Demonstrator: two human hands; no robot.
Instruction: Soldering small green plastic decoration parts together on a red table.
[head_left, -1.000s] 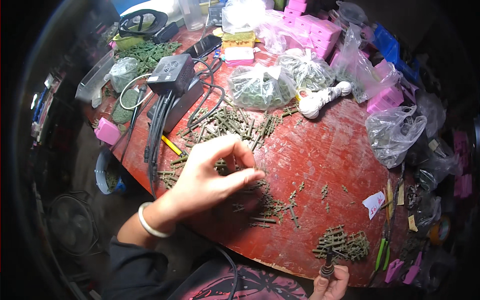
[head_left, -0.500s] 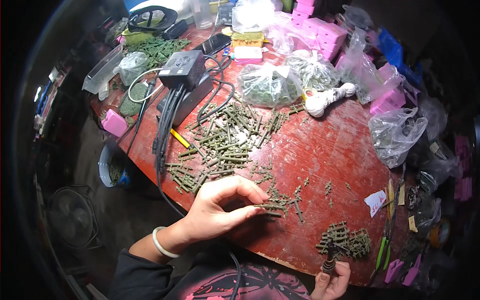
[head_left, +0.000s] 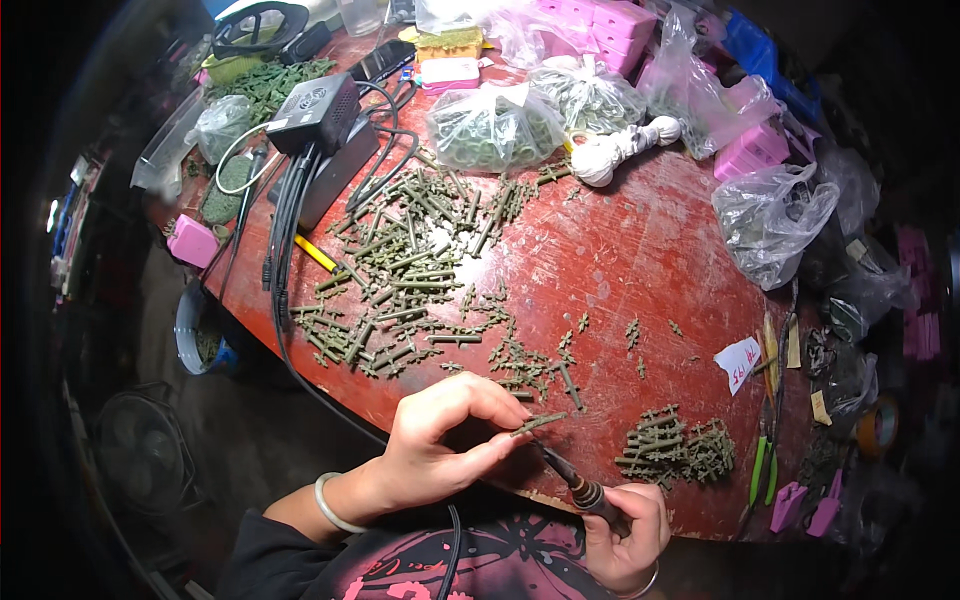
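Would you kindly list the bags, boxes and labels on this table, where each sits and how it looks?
Clear bag of green rings: far centre, bulging.
Clear bag of pale parts: right of it, rounded.
Pink boxes: far edge, stacked.
Empty clear bag: right side, crumpled.
White paper slip: right edge, small, red handwriting.

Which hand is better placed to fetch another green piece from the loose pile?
Left hand: likely, since it lies nearest the loose green pieces, pinching only a small strip; the right hand grips the soldering iron.
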